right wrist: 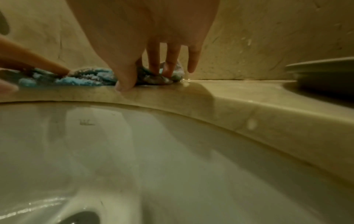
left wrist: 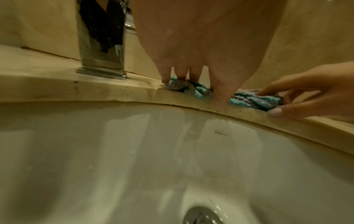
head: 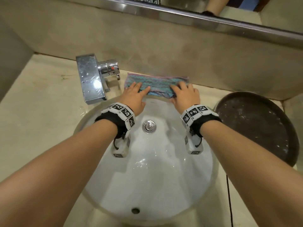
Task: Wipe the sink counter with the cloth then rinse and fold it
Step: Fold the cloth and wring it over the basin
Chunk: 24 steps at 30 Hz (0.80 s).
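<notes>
A striped teal and pink cloth (head: 155, 82) lies as a long folded strip on the beige counter (head: 41, 112), between the white sink basin (head: 147, 177) and the back wall. My left hand (head: 139, 90) rests on its left end with straight fingers pressing down. My right hand (head: 182, 90) presses on its right end. In the left wrist view the left hand (left wrist: 193, 87) has fingers on the cloth (left wrist: 254, 100) and thumb on the counter edge. In the right wrist view the right hand (right wrist: 143, 78) has fingertips on the cloth (right wrist: 88, 77) and thumb on the counter in front of it.
A chrome faucet (head: 91, 79) stands just left of the cloth. A dark round tray (head: 257, 126) sits on the counter at the right. The basin is wet, with a chrome drain (head: 148, 126) in its middle. A mirror edge runs above the back wall.
</notes>
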Motion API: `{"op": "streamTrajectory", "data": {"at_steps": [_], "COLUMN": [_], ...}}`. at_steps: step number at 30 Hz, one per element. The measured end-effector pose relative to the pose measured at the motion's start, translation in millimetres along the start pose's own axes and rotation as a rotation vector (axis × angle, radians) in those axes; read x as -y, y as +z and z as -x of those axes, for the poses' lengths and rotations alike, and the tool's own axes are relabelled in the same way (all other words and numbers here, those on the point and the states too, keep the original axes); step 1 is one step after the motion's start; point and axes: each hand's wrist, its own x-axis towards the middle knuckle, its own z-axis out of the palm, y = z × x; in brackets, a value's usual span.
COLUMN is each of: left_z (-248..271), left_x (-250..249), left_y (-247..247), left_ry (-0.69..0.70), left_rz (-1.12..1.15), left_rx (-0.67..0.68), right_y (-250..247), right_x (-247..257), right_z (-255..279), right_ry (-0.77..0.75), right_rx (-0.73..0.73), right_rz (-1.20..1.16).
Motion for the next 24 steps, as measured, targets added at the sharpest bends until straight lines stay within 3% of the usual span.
{"op": "streamTrajectory", "data": {"at_steps": [9, 17, 21, 24], "left_z": [-2.1, 10.1, 19.6, 25.2], "left_x": [-68.2, -93.3, -98.1, -94.3], "left_y": [1.5, -32.6, -50.6, -61.4], "left_ry": [0.138, 0.095, 0.091, 0.129], "left_rz": [0.095, 0.527, 0.59, 0.638], "left_rx": [-0.09, -0.109, -0.174, -0.161], "right_y": [-17.9, -87.6, -120.5, -135.7], "right_x": [-45.8, -32.5, -18.9, -27.4], "right_z": [30.7, 41.5, 53.4, 64.7], "right_ry": [0.163, -0.011, -0.121, -0.122], "right_rx": [0.042, -0.089, -0.142, -0.171], "right_rz": [-0.102, -0.567, -0.604, -0.598]}}
